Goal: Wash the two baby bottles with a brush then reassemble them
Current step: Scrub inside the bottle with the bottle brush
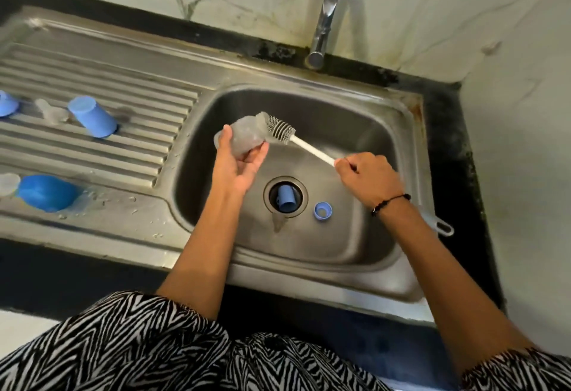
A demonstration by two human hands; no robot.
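Over the sink basin [355,236], my left hand [238,165] holds a clear baby bottle [244,137] on its side, mouth toward the right. My right hand [367,179] grips the white handle of a bottle brush [279,128], whose grey bristle head rests at the bottle's mouth. A blue cap [285,200] lies in the drain hole, a blue screw ring [323,211] beside it, and a clear teat [278,223] just below the drain. On the drainboard [123,88] lie a blue cap [92,121], a clear teat [51,111] and a blue bottle [46,192].
A chrome tap [324,20] stands behind the basin with water running from its spout. Another blue piece [6,103] and a clear piece [7,183] sit at the left edge. A grey handle [438,225] lies on the basin's right rim. Marble wall rises on the right.
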